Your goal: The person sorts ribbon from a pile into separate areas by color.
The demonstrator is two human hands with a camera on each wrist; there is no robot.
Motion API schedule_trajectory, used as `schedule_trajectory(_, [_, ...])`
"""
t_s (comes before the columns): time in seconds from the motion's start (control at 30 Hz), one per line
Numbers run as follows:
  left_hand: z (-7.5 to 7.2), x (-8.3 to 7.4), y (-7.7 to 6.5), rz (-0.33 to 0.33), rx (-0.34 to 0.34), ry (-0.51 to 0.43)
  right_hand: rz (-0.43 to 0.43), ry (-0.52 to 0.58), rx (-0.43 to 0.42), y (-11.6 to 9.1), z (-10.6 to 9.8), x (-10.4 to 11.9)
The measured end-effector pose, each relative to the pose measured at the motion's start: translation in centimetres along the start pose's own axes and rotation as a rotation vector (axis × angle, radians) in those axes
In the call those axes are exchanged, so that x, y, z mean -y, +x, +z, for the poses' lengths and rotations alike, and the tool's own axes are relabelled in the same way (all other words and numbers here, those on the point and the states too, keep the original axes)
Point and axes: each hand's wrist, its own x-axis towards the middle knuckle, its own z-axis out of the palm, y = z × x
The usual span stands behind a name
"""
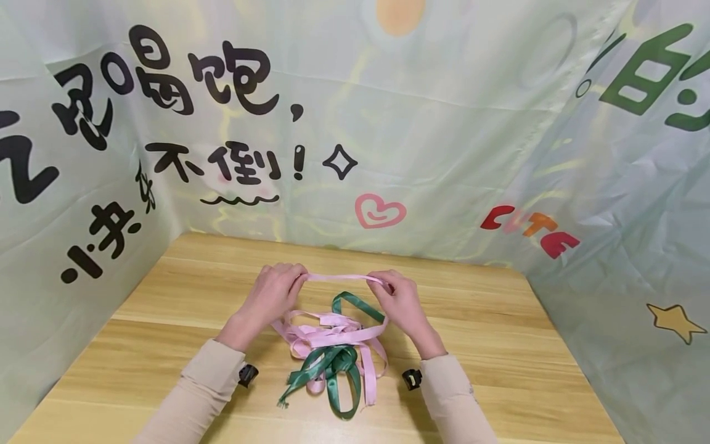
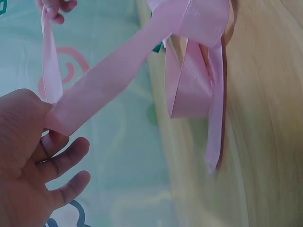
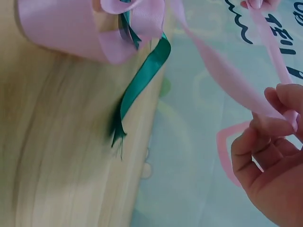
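A stretch of pink ribbon runs nearly straight between the two hands above the far side of the pile. My left hand pinches it between thumb and forefinger, the other fingers loosely bent in the left wrist view. At the other end my right hand pinches it too, with the ribbon trailing back from the fingertips toward the heap. Under and between the hands lie tangled pink loops. Mixed in with them is a green satin ribbon, knotted near the front, with a frayed end.
The wooden table carries the ribbon heap at its middle. Printed cloth stands as walls behind and on both sides, meeting the table's far edge. Black wrist cameras sit at both cuffs.
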Motion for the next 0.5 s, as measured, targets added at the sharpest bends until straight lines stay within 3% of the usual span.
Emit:
schedule_trajectory(0.2, [-0.4,0.3,0.1,-0.006,-0.008,0.009,0.117,0.085,0.006,0.0,-0.8,0.0])
schedule_trajectory(0.4, [-0.9,0.3,0.2,-0.039,0.017,0.01,0.152,0.204,0.003,-0.1,-1.0,-0.3])
schedule_trajectory(0.5, [-1.0,0.4,0.2,-0.052,0.018,0.012,0.159,0.212,-0.01,-0.1,-1.3,-0.5])
